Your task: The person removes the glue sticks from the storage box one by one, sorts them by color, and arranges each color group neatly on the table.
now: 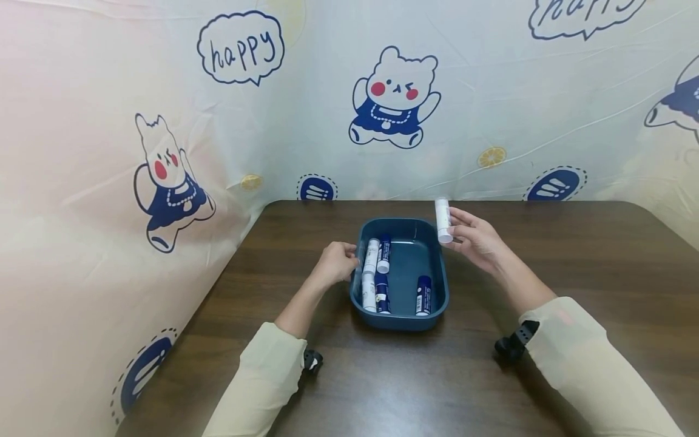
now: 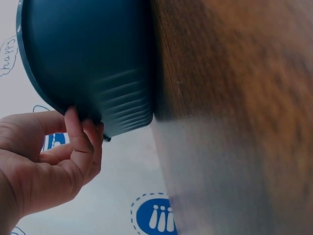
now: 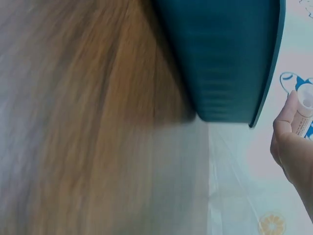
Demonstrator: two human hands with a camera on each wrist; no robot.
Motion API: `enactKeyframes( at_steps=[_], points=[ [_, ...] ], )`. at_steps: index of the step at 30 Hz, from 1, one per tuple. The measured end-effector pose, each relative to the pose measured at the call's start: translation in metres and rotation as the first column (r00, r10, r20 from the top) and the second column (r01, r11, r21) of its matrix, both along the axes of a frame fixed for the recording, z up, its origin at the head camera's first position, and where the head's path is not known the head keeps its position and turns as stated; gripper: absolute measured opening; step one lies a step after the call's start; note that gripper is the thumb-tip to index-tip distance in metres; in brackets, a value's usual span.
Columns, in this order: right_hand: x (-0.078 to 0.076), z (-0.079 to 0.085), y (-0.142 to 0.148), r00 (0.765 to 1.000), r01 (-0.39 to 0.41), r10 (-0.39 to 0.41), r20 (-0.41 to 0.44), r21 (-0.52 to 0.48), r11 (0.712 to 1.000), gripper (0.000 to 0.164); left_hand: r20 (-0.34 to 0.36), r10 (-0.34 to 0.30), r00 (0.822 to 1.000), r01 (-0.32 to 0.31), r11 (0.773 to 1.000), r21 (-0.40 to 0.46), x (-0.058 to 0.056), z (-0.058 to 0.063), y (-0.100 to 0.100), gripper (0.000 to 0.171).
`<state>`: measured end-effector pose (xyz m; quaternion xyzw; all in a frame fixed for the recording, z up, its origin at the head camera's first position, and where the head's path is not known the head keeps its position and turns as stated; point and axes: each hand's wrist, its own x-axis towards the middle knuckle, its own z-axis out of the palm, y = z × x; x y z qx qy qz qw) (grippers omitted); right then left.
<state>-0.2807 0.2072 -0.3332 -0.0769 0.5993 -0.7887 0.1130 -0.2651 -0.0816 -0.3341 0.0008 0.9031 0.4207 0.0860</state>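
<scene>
Pinching a white tube (image 1: 443, 220) in the right hand (image 1: 475, 241), nearly upright by the far right corner of the bin (image 1: 401, 323), and gripping its left rim with the left hand (image 1: 336, 265). Loaded with two more white tubes (image 1: 370, 257), each beside a blue tube (image 1: 384, 252), along the left wall inside, plus another blue tube (image 1: 423, 296) at the near right, and resting on a brown worktop (image 1: 453, 388) before a cartoon-printed curtain (image 1: 317, 115).

"happy" in speech bubbles (image 1: 241, 48) on backdrop (image 1: 322, 109); print on tubes (image 1: 423, 295) illegible.
</scene>
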Motion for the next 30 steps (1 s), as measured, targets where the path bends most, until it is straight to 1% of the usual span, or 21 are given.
enactKeyframes(
  at_steps=[6, 16, 19, 23, 30],
  points=[
    [0.003, -0.003, 0.017, 0.999, 0.017, -0.018, 0.029, 0.024, 1.0, 0.067, -0.002, -0.001, 1.0, 0.001, 1.0, 0.004, -0.001, -0.001, 0.0, 0.039],
    [0.005, -0.015, 0.034, 0.994, 0.022, -0.035, 0.101, 0.132, 0.991, 0.068, -0.007, -0.008, 1.0, 0.008, 1.0, 0.005, 0.0, -0.001, 0.0, 0.039],
    [0.005, -0.017, 0.036, 0.993, 0.025, -0.047, 0.109, 0.194, 0.981, 0.069, -0.005, -0.01, 1.0, 0.01, 1.0, 0.009, 0.0, -0.001, 0.0, 0.039],
    [0.004, -0.02, 0.038, 0.992, 0.022, -0.057, 0.115, 0.282, 0.959, 0.07, -0.002, -0.009, 1.0, 0.009, 1.0, 0.014, 0.0, -0.001, 0.0, 0.039],
    [0.002, -0.024, 0.038, 0.985, 0.011, -0.074, 0.159, 0.364, 0.931, 0.071, 0.007, 0.006, 1.0, -0.006, 1.0, 0.016, 0.0, 0.0, 0.001, 0.039]
  ],
)
